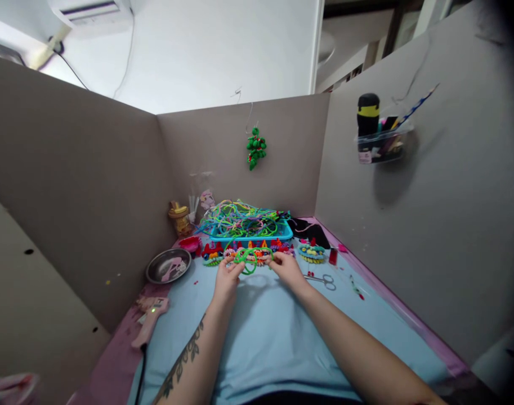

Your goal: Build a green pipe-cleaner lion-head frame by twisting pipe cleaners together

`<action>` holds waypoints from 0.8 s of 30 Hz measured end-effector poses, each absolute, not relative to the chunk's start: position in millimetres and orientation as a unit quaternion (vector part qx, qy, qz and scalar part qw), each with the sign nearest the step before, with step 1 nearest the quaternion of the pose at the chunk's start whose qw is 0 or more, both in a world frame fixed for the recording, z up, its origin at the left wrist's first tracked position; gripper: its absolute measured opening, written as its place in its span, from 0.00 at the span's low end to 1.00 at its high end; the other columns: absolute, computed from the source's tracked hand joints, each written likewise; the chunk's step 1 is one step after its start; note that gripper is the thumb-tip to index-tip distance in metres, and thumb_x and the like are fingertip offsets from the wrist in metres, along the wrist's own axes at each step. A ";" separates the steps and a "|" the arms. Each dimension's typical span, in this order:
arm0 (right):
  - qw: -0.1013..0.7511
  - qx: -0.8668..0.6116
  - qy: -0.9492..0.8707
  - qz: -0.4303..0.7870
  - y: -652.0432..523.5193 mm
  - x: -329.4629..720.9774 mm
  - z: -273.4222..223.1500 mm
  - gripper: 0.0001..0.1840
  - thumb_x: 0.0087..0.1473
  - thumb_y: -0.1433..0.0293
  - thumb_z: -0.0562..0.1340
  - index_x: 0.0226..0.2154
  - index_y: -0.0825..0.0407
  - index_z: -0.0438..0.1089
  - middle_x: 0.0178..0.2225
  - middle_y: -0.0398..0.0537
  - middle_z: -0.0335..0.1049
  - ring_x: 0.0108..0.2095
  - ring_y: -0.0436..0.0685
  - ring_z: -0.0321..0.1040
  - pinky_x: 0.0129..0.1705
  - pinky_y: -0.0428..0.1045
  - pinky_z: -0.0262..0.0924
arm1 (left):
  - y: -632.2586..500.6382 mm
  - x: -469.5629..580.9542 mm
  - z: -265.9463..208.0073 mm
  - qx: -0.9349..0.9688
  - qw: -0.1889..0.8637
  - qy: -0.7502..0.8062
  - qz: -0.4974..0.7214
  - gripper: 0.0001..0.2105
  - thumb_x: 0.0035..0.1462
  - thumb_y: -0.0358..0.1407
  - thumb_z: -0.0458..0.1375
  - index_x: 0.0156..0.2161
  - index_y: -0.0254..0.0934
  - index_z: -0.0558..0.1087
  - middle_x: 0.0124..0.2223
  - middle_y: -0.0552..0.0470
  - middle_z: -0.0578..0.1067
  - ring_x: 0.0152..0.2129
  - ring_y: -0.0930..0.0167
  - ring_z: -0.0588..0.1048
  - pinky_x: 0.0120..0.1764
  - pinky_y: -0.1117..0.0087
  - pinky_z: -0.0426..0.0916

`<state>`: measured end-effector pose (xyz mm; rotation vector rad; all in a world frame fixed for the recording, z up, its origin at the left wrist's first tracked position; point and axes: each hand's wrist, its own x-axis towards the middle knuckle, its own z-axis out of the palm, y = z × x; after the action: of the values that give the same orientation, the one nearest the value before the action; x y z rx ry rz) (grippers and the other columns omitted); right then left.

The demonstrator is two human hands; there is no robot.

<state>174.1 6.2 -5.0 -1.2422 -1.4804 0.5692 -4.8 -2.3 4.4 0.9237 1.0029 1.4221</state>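
A looped bright green cord [249, 262] is stretched between my two hands, above the blue cloth [265, 332]. My left hand [228, 275] pinches it at the left side. At the other side, the closed fingers of my right hand [287, 269] grip the same cord. Just behind the hands lies a row of colourful beaded or knitted pieces [212, 253], partly covered by the cord. Past them, a blue tray [287, 229] is heaped with many-coloured cords [244, 216].
Scissors [326, 281] lie right of my right hand, near a round beaded piece [311, 252]. A metal bowl [155, 270] and a pink glue gun [153, 320] are at left. Grey partitions [248, 124] surround the table; a clear bin [383, 145] hangs at right.
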 end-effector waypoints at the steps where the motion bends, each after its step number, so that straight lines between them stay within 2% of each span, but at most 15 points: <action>1: 0.540 -0.514 -0.619 0.246 5.3 174.5 -3.3 0.16 0.45 0.61 0.60 0.15 0.52 0.63 0.13 0.39 0.55 0.18 0.49 0.52 0.20 0.45 0.45 | -2.3 -5.0 4.0 0.394 0.548 0.433 0.598 0.27 0.34 0.40 0.67 0.39 0.38 0.59 0.21 0.63 0.65 0.10 0.84 0.55 0.15 0.80 0.44; 7: 0.591 -0.453 -0.576 0.337 1.2 172.3 4.7 0.15 0.45 0.58 0.60 0.21 0.53 0.69 0.20 0.43 0.62 0.22 0.51 0.58 0.23 0.46 0.56 | -2.5 -5.1 -1.0 0.425 0.553 0.451 0.557 0.26 0.34 0.39 0.67 0.38 0.37 0.59 0.19 0.65 0.63 0.09 0.84 0.53 0.15 0.80 0.44; 10: 0.605 -0.432 -0.547 0.384 -0.5 168.4 4.8 0.13 0.44 0.61 0.62 0.29 0.54 0.71 0.20 0.42 0.64 0.21 0.50 0.59 0.23 0.46 0.57 | -4.3 -4.1 -1.0 0.442 0.568 0.440 0.537 0.25 0.35 0.38 0.66 0.38 0.37 0.59 0.19 0.64 0.65 0.09 0.84 0.54 0.15 0.79 0.43; 13: 0.611 -0.424 -0.550 0.381 -1.6 165.5 2.8 0.11 0.44 0.64 0.62 0.29 0.54 0.71 0.20 0.42 0.64 0.22 0.50 0.59 0.23 0.45 0.57 | -7.4 -3.1 1.2 0.464 0.582 0.431 0.510 0.24 0.36 0.37 0.66 0.38 0.37 0.60 0.20 0.62 0.67 0.10 0.83 0.56 0.16 0.79 0.44; 19: 0.540 -0.425 -0.625 0.370 -1.8 163.5 -0.7 0.08 0.45 0.66 0.60 0.23 0.55 0.69 0.18 0.39 0.61 0.19 0.47 0.55 0.20 0.43 0.52 | -9.9 -2.6 3.3 0.494 0.579 0.401 0.510 0.24 0.37 0.36 0.66 0.39 0.38 0.59 0.20 0.62 0.67 0.13 0.81 0.62 0.19 0.79 0.50; 24: 0.493 -0.433 -0.656 0.374 -5.2 161.9 1.2 0.08 0.47 0.66 0.58 0.24 0.54 0.66 0.16 0.38 0.60 0.17 0.47 0.57 0.20 0.43 0.52 | -8.9 -1.9 0.5 0.519 0.586 0.353 0.513 0.25 0.38 0.35 0.66 0.40 0.38 0.57 0.22 0.59 0.71 0.20 0.76 0.69 0.25 0.77 0.57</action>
<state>161.9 -5.2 1.2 -1.0493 -1.5913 0.9060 -1.9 -8.9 0.5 1.2091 0.8222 1.1973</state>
